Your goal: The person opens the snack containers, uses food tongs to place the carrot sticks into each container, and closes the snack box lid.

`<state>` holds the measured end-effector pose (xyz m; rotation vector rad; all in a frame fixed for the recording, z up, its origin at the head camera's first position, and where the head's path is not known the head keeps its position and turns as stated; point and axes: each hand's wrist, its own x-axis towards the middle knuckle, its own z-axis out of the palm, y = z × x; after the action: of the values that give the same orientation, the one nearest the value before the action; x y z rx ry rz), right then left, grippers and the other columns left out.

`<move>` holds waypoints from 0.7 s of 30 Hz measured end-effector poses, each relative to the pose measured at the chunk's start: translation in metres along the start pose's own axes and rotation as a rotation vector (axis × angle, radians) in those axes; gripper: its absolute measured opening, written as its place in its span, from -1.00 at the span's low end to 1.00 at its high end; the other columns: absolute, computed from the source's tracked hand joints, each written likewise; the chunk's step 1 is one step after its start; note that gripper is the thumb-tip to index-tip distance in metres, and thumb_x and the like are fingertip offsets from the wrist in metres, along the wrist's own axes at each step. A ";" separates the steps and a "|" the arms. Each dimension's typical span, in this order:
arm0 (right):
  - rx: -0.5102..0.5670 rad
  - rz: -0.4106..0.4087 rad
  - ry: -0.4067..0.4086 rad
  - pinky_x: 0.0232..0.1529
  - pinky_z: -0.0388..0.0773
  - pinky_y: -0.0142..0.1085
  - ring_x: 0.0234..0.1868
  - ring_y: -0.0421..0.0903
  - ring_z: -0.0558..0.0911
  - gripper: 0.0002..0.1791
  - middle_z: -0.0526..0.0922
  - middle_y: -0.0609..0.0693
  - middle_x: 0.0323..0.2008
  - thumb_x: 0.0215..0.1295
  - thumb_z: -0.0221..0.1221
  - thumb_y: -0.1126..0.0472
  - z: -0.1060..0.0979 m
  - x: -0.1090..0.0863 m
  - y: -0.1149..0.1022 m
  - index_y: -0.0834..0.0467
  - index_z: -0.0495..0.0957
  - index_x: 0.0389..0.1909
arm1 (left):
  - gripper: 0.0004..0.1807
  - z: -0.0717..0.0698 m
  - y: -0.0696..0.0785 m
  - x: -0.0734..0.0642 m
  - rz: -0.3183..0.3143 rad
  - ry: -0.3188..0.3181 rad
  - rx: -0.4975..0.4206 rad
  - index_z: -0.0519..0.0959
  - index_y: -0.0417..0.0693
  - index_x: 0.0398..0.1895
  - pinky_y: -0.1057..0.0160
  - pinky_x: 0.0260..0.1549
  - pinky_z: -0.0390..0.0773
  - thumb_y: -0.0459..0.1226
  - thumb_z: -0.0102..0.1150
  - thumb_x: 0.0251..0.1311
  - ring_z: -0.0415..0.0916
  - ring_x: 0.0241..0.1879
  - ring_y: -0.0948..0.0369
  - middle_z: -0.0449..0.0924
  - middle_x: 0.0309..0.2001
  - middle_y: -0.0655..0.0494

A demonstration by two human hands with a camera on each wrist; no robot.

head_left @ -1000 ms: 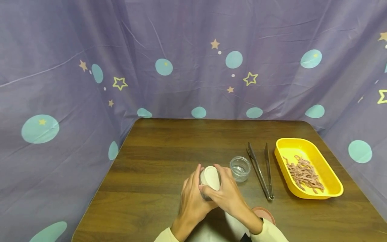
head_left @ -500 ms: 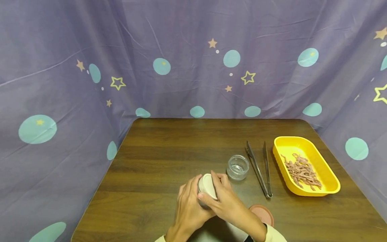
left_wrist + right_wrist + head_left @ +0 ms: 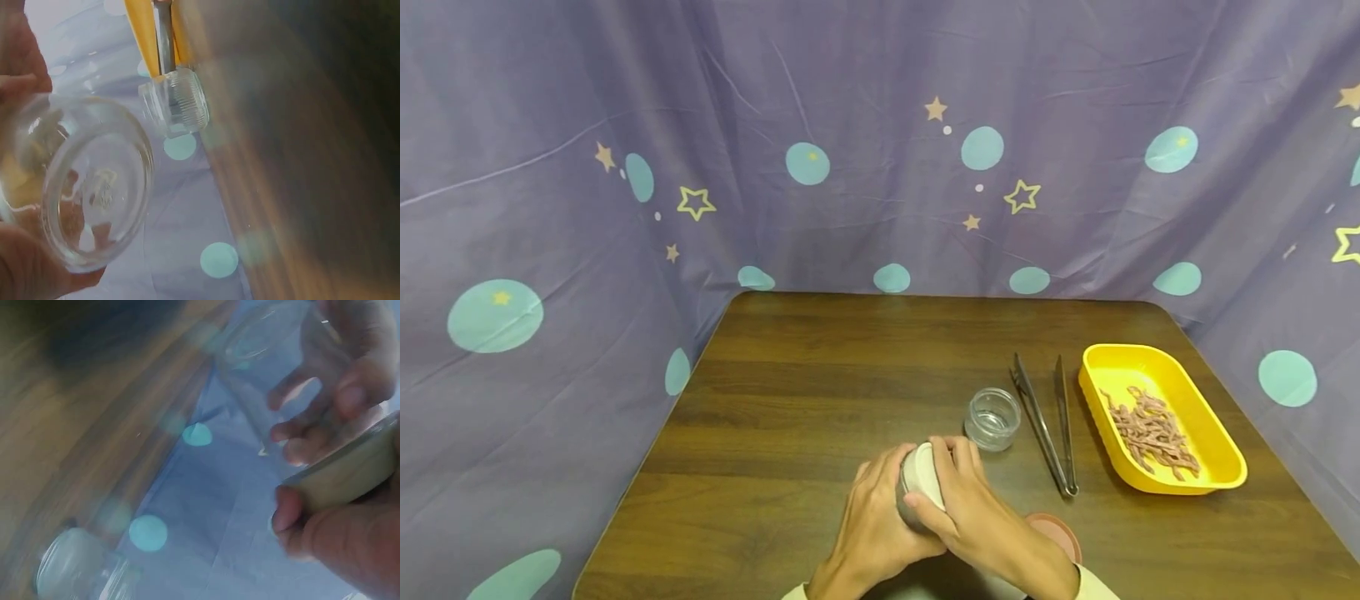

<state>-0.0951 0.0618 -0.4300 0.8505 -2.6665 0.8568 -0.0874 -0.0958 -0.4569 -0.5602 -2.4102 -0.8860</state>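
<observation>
Near the front of the table my left hand [image 3: 876, 525] grips a clear glass jar [image 3: 103, 187], tilted so that its round base shows in the left wrist view. My right hand [image 3: 981, 521] has its fingers and thumb curled round the cream lid [image 3: 927, 477] on the jar's mouth. In the right wrist view the lid [image 3: 350, 472] lies at the jar's rim, with the left fingers [image 3: 312, 419] wrapped on the glass behind it. Just beyond the right hand stands a second, lidless glass jar [image 3: 992, 421].
Metal tongs [image 3: 1045, 433] lie spread to the right of the lidless jar. Farther right, a yellow tray [image 3: 1221, 482] holds brownish strips [image 3: 1153, 433]. A pinkish round lid [image 3: 1057, 533] lies by the right forearm. A purple patterned curtain [image 3: 865, 200] hangs around the wooden table [image 3: 760, 417].
Both hands and the jar have moved a little lower in the head view, toward the body. The lid leans more to the right. Other things on the table stay put.
</observation>
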 end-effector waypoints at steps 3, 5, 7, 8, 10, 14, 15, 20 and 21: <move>-0.020 -0.118 -0.018 -0.19 0.42 -0.48 0.00 -0.30 0.23 -0.43 0.25 -0.09 0.02 0.23 0.09 -0.12 -0.004 -0.004 0.007 -0.01 0.23 0.21 | 0.00 -0.003 0.000 -0.002 -0.010 -0.063 -0.087 0.34 0.04 0.15 0.26 -0.11 0.50 0.00 0.51 -0.60 0.49 -0.13 0.35 0.52 -0.01 0.27; -0.058 -0.197 -0.019 -0.22 0.42 -0.50 -0.03 -0.31 0.25 -0.35 0.27 -0.08 0.04 0.19 0.10 -0.17 -0.007 -0.006 0.012 0.00 0.21 0.25 | 0.02 -0.005 -0.002 -0.002 0.009 -0.107 -0.160 0.31 0.04 0.20 0.26 -0.10 0.52 -0.03 0.52 -0.56 0.50 -0.11 0.32 0.50 0.05 0.24; -0.106 -0.276 -0.005 -0.19 0.44 -0.49 -0.05 -0.31 0.28 -0.27 0.28 -0.06 0.06 0.18 0.07 -0.24 -0.010 -0.007 0.016 0.04 0.20 0.28 | 0.03 -0.008 -0.004 -0.002 0.037 -0.145 -0.231 0.27 0.08 0.23 0.28 -0.13 0.54 -0.04 0.52 -0.51 0.50 -0.09 0.31 0.49 0.08 0.24; -0.132 -0.315 0.009 -0.18 0.45 -0.48 -0.06 -0.31 0.29 -0.24 0.29 -0.05 0.07 0.19 0.02 -0.29 -0.011 -0.007 0.018 0.06 0.20 0.29 | 0.02 -0.009 -0.005 -0.002 0.055 -0.171 -0.269 0.25 0.10 0.25 0.30 -0.14 0.55 -0.03 0.51 -0.47 0.49 -0.09 0.30 0.47 0.09 0.23; -0.150 -0.397 0.051 -0.18 0.46 -0.46 -0.09 -0.29 0.33 -0.19 0.32 0.00 0.07 0.19 -0.06 -0.35 -0.012 -0.008 0.019 0.14 0.22 0.29 | -0.01 -0.012 -0.006 -0.002 0.081 -0.225 -0.338 0.23 0.13 0.26 0.33 -0.14 0.55 0.01 0.49 -0.38 0.49 -0.09 0.31 0.46 0.10 0.24; -0.163 -0.570 0.125 -0.12 0.47 -0.35 -0.07 -0.19 0.38 -0.17 0.36 0.04 0.05 0.23 -0.17 -0.38 -0.015 -0.008 0.018 0.23 0.30 0.22 | -0.10 -0.018 -0.007 -0.002 0.101 -0.343 -0.468 0.23 0.12 0.23 0.39 -0.16 0.56 0.05 0.42 -0.25 0.51 -0.10 0.33 0.47 0.04 0.23; -0.158 -0.581 0.127 -0.11 0.48 -0.31 -0.04 -0.16 0.38 -0.16 0.36 0.05 0.07 0.22 -0.17 -0.39 -0.016 -0.008 0.018 0.23 0.30 0.22 | -0.10 -0.019 -0.007 -0.002 0.099 -0.361 -0.472 0.22 0.11 0.24 0.38 -0.15 0.56 0.06 0.41 -0.23 0.51 -0.09 0.32 0.47 0.05 0.23; -0.134 -0.316 0.050 -0.08 0.51 -0.22 0.08 -0.15 0.38 -0.12 0.27 0.05 0.20 0.23 -0.17 -0.39 -0.020 -0.010 0.020 0.12 0.06 0.40 | -0.02 -0.015 -0.004 0.000 0.061 -0.280 -0.244 0.23 0.02 0.25 0.28 -0.09 0.52 0.12 0.41 -0.32 0.50 -0.06 0.29 0.47 0.08 0.22; -0.123 -0.217 0.026 -0.07 0.52 -0.21 0.08 -0.15 0.38 -0.13 0.25 0.04 0.21 0.24 -0.15 -0.37 -0.020 -0.010 0.020 0.08 0.01 0.42 | -0.01 -0.012 -0.004 0.001 0.052 -0.244 -0.178 0.25 0.02 0.24 0.26 -0.08 0.49 0.11 0.43 -0.36 0.50 -0.05 0.29 0.47 0.08 0.22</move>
<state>-0.0984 0.0915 -0.4262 1.0655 -2.5152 0.6409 -0.0868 -0.1070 -0.4500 -0.8376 -2.5327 -1.0709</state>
